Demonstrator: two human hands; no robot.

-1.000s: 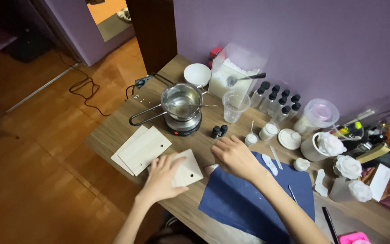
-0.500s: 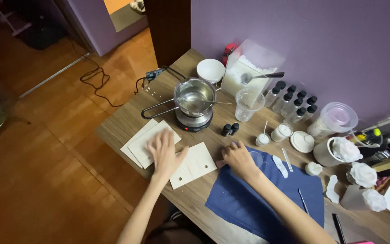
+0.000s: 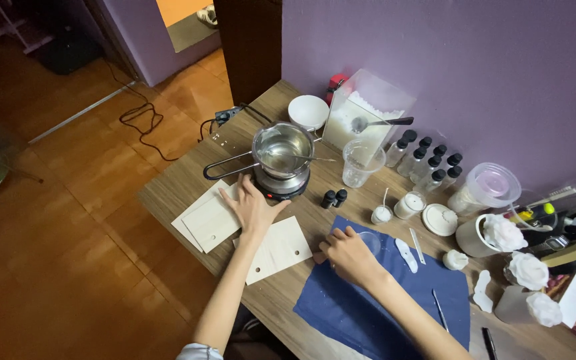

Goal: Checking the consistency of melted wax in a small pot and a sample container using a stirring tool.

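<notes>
Our left hand point(image 3: 253, 208) lies flat and open, fingers spread, on the table point(image 3: 168, 193) just in front of the small electric hotplate point(image 3: 281, 185), its heel over the edge of the thin wooden boards point(image 3: 211, 223); it grips nothing. That closeness is the main worry, as we judge it: the fingertips sit right beside the burner and under the steel pot point(image 3: 281, 148), so a slip forward could mean a burn if the plate is hot, which we cannot tell. The pot's long wire handle point(image 3: 225, 169) juts out to the left above our wrist, and a careless lift of the arm could catch it and tip the clear liquid inside. The spoon point(image 3: 301, 158) resting across the rim could be knocked out too. Our right hand point(image 3: 347, 253) rests knuckles up on the near edge of the blue cloth point(image 3: 368, 300), fingers curled loosely downward; whether it pinches anything we cannot tell. A light square board point(image 3: 276, 248) with small holes lies between the two forearms. Two little dark bottles point(image 3: 333, 198) stand just beyond, easy to topple with a sweep of either hand
</notes>
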